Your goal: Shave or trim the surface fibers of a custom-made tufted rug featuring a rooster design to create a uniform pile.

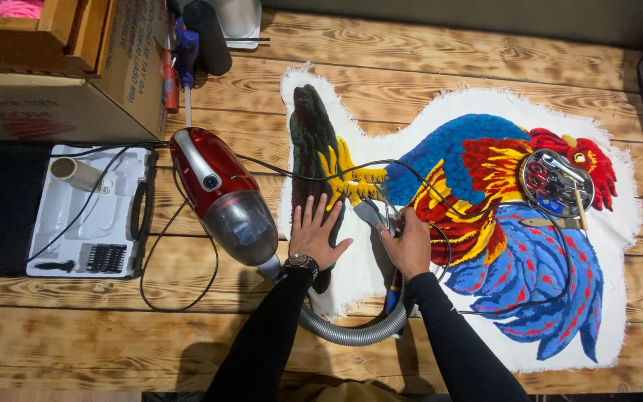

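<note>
Two bare hands are working near the middle of the wooden bench, on a tufted rooster rug (485,223) that is lying flat across the planks toward the right edge. The left hand (315,237) is pressing down with fingers spread and palm flat, holding nothing, on the dark tail section and the white backing beside it. The right hand (409,244) is closing around a handheld trimmer (373,214), fingers wrapped tight on its body, with the head touching the pile just beside the yellow patch. A grey hose (351,331) is curving under both wrists toward the near edge, running from the red vacuum cleaner (223,195) that is lying just left of the rug. A black cord (440,175) is looping across the blue and red pile toward a round metal tin of tools (557,182) sitting on the rooster's head. The likeliest trouble, as I judge it, is the cord dragging into the tool's path or snagging the tin, and the spread left fingers are resting close to the cutting head, so a slip sideways could nick them or gouge the pile. An open white case (89,212) is lying near the left edge.
</note>
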